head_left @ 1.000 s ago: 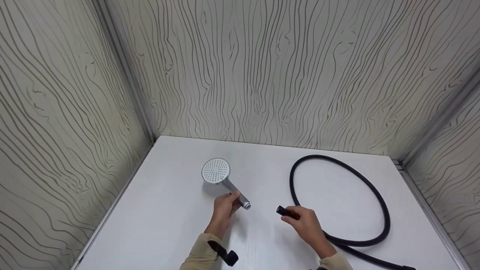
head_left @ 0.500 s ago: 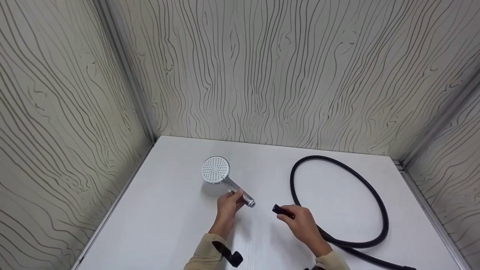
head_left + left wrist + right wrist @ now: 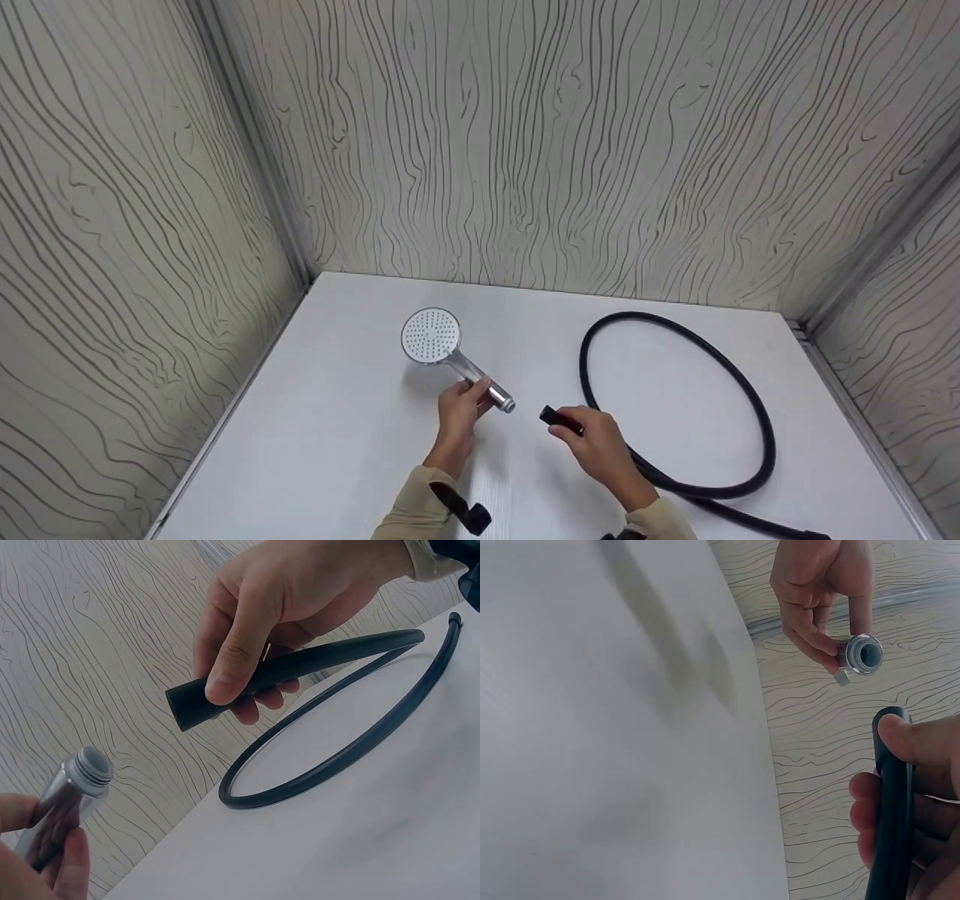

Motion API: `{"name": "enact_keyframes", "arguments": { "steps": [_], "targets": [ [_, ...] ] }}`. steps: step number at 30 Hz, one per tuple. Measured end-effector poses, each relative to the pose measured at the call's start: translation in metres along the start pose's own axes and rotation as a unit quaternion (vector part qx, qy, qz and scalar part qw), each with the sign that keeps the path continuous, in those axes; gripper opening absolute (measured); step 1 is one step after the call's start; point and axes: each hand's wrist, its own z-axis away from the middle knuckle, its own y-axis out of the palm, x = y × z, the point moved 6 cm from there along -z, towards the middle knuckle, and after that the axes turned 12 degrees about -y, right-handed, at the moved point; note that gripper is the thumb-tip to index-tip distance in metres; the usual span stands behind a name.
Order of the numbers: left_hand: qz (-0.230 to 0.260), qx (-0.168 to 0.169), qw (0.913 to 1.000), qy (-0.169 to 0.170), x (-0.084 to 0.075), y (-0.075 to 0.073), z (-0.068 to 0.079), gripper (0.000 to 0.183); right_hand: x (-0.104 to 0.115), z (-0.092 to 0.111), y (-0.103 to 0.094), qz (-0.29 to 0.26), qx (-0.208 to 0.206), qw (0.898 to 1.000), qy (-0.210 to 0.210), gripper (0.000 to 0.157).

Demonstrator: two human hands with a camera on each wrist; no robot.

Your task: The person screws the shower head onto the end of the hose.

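Observation:
My left hand (image 3: pixel 459 412) grips the handle of a chrome shower head (image 3: pixel 431 335) near its lower end, the white nozzle face turned up. The handle's threaded end (image 3: pixel 93 765) points toward my right hand in the left wrist view. In my right hand (image 3: pixel 598 442), thumb and fingers pinch a black shower hose (image 3: pixel 334 652) just behind its end fitting (image 3: pixel 187 705). That fitting faces the threaded end, a short gap between the two. Both are held above the white table.
The rest of the hose (image 3: pixel 761 420) loops over the right side of the white table (image 3: pixel 337 450), its other end (image 3: pixel 817 535) near the front right. Wood-grain patterned panels (image 3: pixel 480 150) enclose the table at the back and sides.
Both hands have moved toward each other: the shower head slightly right and up, the hose end left. The gap between the handle's end and the hose fitting has narrowed.

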Motion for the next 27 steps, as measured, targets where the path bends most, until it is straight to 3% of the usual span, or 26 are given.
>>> {"name": "enact_keyframes", "arguments": {
  "steps": [14,27],
  "targets": [
    [-0.004,0.001,0.9997,0.023,-0.003,0.008,0.004,0.033,0.009,-0.006,0.006,0.004,0.021,1.0,-0.016,0.009],
    [-0.008,-0.028,0.9979,0.058,-0.001,0.017,0.007,0.032,0.015,-0.007,0.009,0.04,0.025,0.999,-0.028,0.006]
  ]
}}
